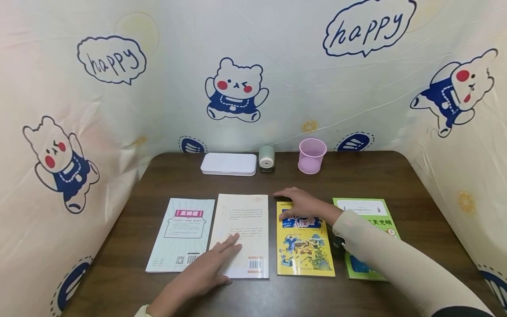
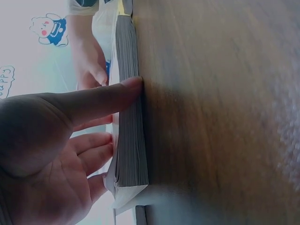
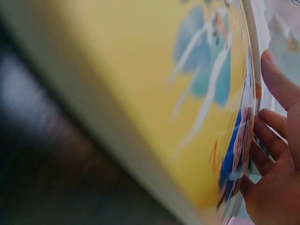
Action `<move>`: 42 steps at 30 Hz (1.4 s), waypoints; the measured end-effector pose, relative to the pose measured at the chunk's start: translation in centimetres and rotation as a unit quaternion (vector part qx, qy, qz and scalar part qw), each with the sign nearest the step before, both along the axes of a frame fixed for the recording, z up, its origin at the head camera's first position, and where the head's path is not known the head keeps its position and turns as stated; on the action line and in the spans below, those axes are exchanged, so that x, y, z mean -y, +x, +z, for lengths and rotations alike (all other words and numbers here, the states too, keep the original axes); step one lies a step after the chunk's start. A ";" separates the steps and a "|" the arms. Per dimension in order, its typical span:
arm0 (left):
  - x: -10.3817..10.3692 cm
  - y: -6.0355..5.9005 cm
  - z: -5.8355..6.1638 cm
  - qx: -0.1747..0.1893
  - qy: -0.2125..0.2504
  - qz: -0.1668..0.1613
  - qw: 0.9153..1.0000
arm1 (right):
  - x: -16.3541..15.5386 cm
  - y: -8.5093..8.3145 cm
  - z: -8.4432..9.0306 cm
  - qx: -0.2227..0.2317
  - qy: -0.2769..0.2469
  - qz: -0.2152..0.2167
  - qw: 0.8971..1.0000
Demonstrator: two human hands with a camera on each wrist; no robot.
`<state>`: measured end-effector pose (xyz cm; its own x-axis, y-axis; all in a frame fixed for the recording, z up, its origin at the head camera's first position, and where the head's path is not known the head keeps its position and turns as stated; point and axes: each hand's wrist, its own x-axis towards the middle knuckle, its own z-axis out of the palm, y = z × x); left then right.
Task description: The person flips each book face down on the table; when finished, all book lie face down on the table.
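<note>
While left hand (image 1: pixel 206 268) lies flat on matte white book (image 1: pixel 242 233), right hand (image 1: pixel 303 204) presses glossy yellow book (image 1: pixel 303 251), fingers straight.

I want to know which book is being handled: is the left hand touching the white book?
Touching. The head view shows the left hand lying flat on the white book.

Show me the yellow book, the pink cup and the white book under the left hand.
yellow book (image 1: pixel 304 253), head view, on the illustrated lower cover.
pink cup (image 1: pixel 312 156), head view, on its side wall.
white book (image 1: pixel 242 213), head view, on the upper cover.
</note>
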<state>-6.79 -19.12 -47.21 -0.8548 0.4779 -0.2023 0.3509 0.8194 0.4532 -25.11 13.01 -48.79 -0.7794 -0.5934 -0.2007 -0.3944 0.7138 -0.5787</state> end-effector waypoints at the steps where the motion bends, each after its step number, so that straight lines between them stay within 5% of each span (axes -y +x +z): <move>1: 0.0 0.0 0.0 0.000 0.000 0.000 1.000 | -0.3 0.0 0.0 0.000 0.003 0.000 1.000; 20: -0.4 0.3 -0.1 0.001 -0.007 -0.007 1.000 | -6.1 0.9 0.5 -0.021 0.056 -0.004 0.998; 42: -0.4 0.2 0.0 -0.002 -0.021 -0.001 1.000 | -11.5 1.1 -0.4 -0.036 0.025 -0.043 0.998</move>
<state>-6.57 -18.76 -47.24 -0.8546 0.4709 -0.2189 0.3544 0.8370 0.4169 -23.98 24.53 -49.22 -0.8405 -0.5143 -0.1704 -0.3699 0.7746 -0.5131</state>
